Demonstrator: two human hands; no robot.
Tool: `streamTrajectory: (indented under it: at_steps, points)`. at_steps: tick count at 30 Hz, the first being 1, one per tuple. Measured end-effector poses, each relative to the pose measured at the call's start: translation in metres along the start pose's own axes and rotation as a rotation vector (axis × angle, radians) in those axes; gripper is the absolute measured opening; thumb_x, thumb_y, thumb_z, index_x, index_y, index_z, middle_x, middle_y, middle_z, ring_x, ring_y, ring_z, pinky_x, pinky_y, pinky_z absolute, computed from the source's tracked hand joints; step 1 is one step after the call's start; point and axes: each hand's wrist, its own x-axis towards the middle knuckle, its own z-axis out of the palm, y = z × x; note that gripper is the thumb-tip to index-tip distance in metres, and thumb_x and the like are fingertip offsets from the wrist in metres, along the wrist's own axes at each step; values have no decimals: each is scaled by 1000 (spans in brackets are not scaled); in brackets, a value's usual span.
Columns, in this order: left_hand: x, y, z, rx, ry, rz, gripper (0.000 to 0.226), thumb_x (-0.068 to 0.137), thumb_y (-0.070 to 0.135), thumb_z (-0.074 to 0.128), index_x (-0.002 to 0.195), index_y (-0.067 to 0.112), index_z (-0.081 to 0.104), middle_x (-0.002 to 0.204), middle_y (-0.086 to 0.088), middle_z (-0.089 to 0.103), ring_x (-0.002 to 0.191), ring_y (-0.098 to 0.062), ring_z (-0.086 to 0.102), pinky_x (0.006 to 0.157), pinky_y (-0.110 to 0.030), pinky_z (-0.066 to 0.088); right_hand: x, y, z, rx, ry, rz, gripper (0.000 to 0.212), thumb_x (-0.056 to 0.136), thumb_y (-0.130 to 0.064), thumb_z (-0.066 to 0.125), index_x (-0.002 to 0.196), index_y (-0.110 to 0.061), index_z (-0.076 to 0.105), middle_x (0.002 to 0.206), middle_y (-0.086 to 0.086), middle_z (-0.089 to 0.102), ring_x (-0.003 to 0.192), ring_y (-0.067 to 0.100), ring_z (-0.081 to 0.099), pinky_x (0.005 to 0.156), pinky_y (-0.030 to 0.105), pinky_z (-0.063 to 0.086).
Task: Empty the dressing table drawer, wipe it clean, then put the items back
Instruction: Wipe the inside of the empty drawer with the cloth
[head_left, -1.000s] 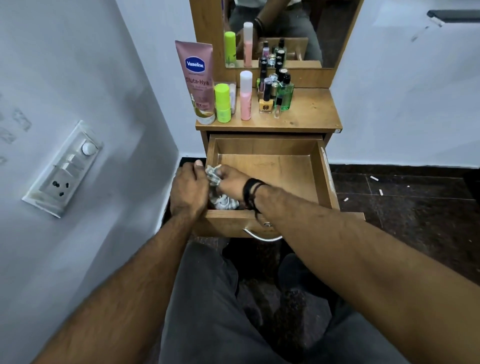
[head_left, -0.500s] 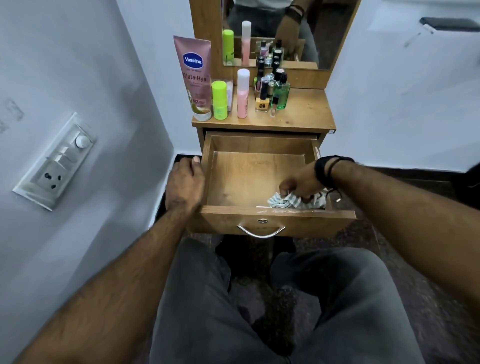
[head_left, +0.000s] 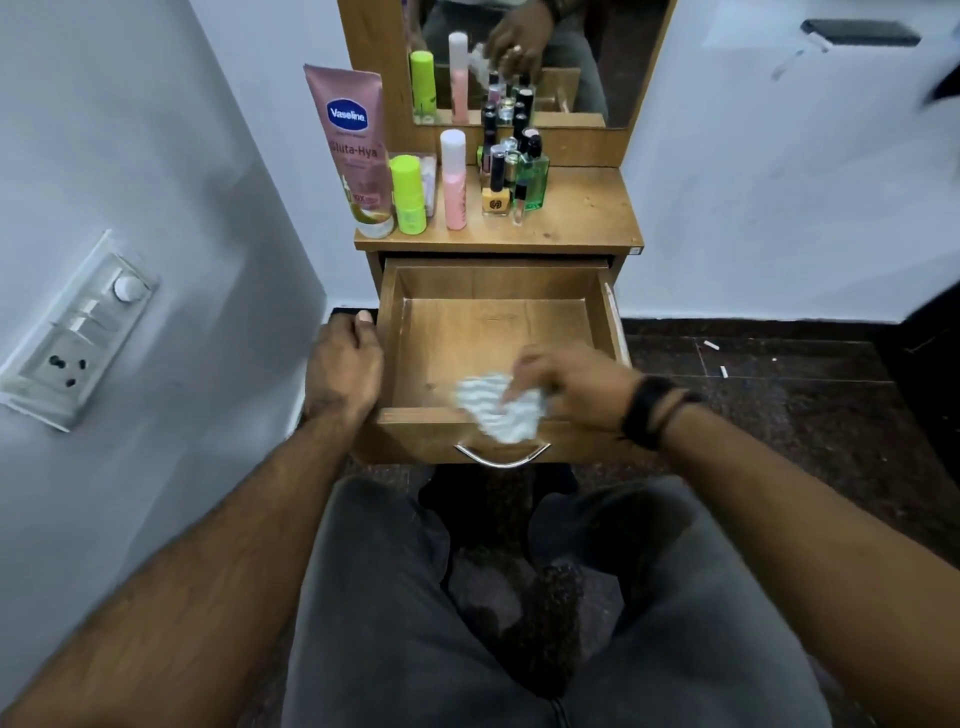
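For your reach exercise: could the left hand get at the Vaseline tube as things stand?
Probably yes. The left hand only grips the drawer side, and the Vaseline tube stands at the tabletop's near-left edge with nothing in front.

Light was dim and soft, coming from above; I saw no hard shadows. The walls (head_left: 779, 182) read bluish-grey, and the floor (head_left: 779, 415) near black with little detail. The cloth (head_left: 498, 408) and right hand (head_left: 566, 376) were smeared by motion blur, while the left hand (head_left: 343, 369) looked sharper. Wide-angle distortion bent the switch plate (head_left: 78, 332) and stretched both forearms at the edges. Bottles (head_left: 511, 171) were slightly soft.
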Motion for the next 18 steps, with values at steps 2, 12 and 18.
streamTrajectory:
  at_steps: [2,12,18]
  points:
    - [0,-1,0,-4,4,1,47,109,41,29,124,9,60,124,-13,62,113,-31,57,98,-43,46,-34,29,-16,-6,69,176,44,81,9,55,97,-26,76,102,-12,62,99,17,60,83,27,41]
    - [-1,0,-3,26,17,27,45,109,36,32,120,3,60,123,-21,61,113,-39,56,91,-41,43,-11,-27,41,-216,306,129,34,84,-19,64,116,-29,66,119,-5,63,106,24,56,95,39,42]
    - [0,0,-2,39,14,21,46,108,37,33,117,1,61,121,-23,62,112,-41,56,89,-42,42,19,-77,80,-231,420,-49,35,75,-13,62,102,-31,73,109,-6,64,103,29,56,85,43,44]
